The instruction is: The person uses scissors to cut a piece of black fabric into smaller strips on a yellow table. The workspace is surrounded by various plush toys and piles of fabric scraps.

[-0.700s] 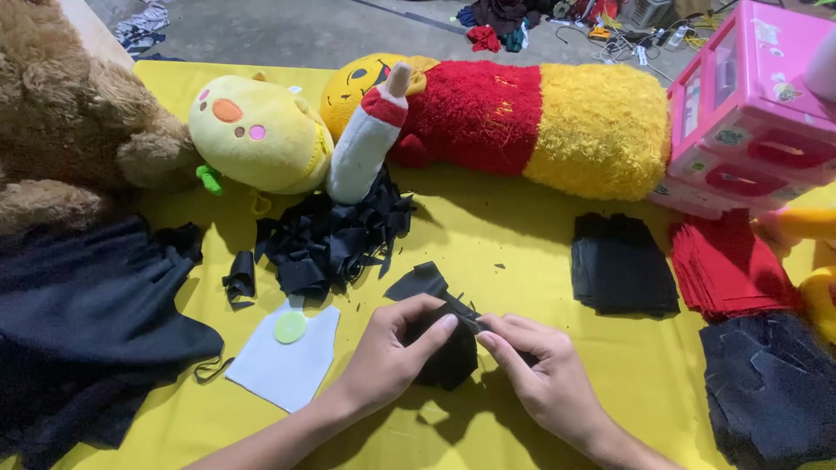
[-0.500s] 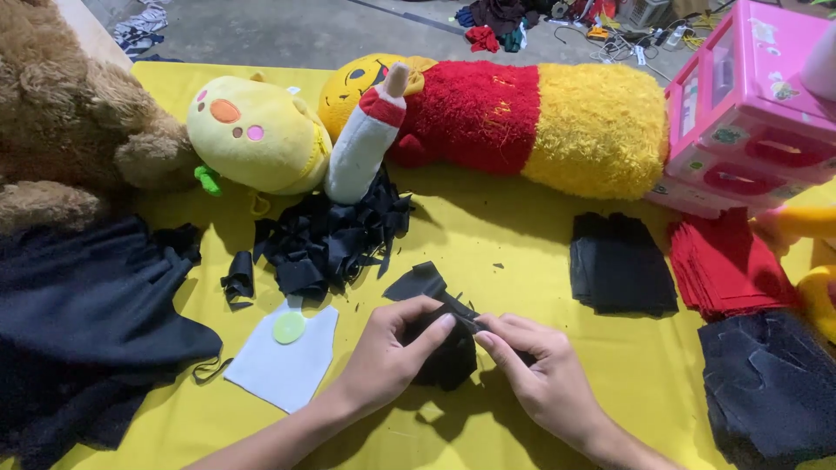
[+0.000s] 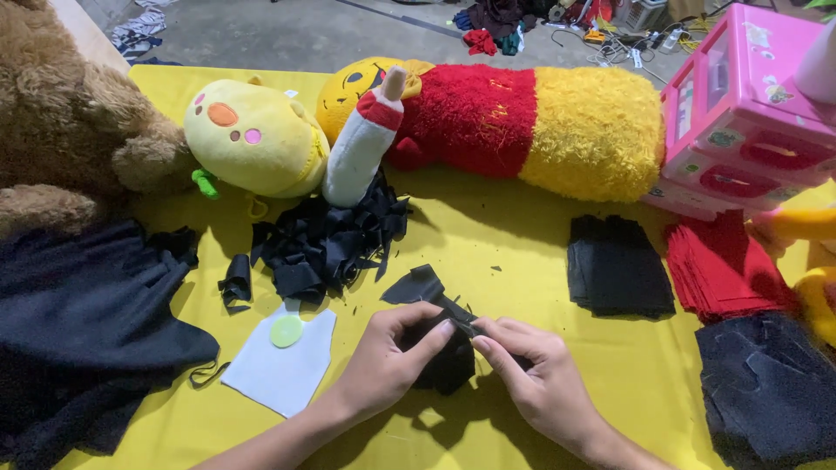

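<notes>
Both my hands pinch a small black piece of felt fabric [image 3: 424, 285] low over the yellow tablecloth [image 3: 488, 235]. My left hand [image 3: 389, 359] grips it from the left, thumb and fingers closed on its edge. My right hand [image 3: 531, 376] pinches the same piece from the right, the fingertips of both hands almost touching. More of the black fabric hangs hidden beneath my hands. A pile of black fabric scraps [image 3: 322, 244] lies just beyond, to the left.
A white cut-out with a green disc [image 3: 283, 361] lies left of my hands. Dark cloth [image 3: 87, 322] covers the left side. Stacks of black felt [image 3: 618, 265], red felt [image 3: 727, 270] and dark pieces [image 3: 771, 387] sit right. Plush toys [image 3: 252, 139] and a pink box [image 3: 749, 104] line the back.
My hands hold the black piece in nearly the same place; the fingers have shifted only slightly along its edge.
</notes>
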